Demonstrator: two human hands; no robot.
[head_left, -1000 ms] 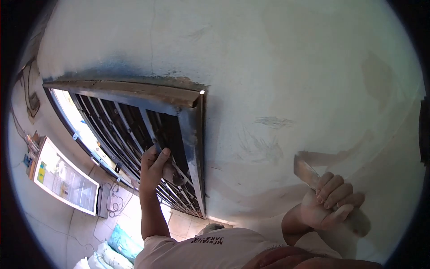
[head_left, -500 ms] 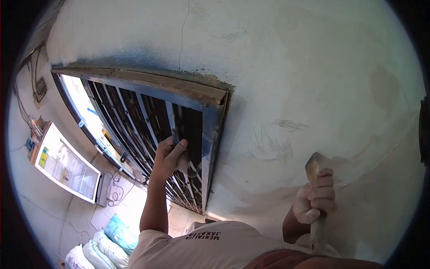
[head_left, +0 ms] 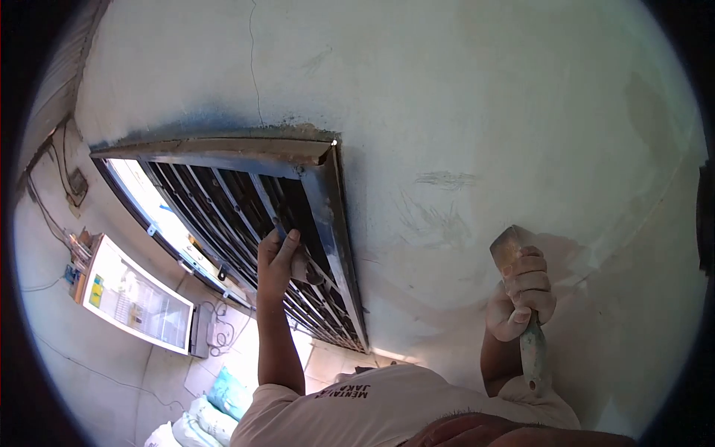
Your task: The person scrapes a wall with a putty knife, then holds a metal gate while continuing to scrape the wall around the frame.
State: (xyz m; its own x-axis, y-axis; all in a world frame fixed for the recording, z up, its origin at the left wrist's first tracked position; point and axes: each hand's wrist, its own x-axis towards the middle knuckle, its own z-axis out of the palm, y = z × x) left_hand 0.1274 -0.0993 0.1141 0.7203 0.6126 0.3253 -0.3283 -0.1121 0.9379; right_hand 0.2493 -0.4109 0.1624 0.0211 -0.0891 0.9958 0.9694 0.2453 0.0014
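My right hand (head_left: 523, 294) is closed around a putty knife (head_left: 508, 249), its wide blade up and close to the plastered wall (head_left: 439, 257). Below the fist, the worn pale-green handle (head_left: 532, 354) points down, with a hole at its end. Raised in front of the barred metal door (head_left: 316, 216), my left hand (head_left: 279, 257) is closed with its thumb up. It grips a small object (head_left: 302, 270) with a bluish end above the fingers and a greyish rounded part beside the palm; I cannot tell its kind.
A thin crack (head_left: 254, 63) runs down the wall above the door's rusty top frame (head_left: 223, 147). Dark scratches (head_left: 443, 179) and damp-looking patches mark the plaster. At left are a glass-fronted display case (head_left: 138, 298), loose cables (head_left: 220, 328) and filled sacks (head_left: 201, 421) on the floor.
The view has shifted, so the door's upper right corner and the wall marks sit further left. My right hand and the putty knife appear slightly higher and further left; both grips stay closed.
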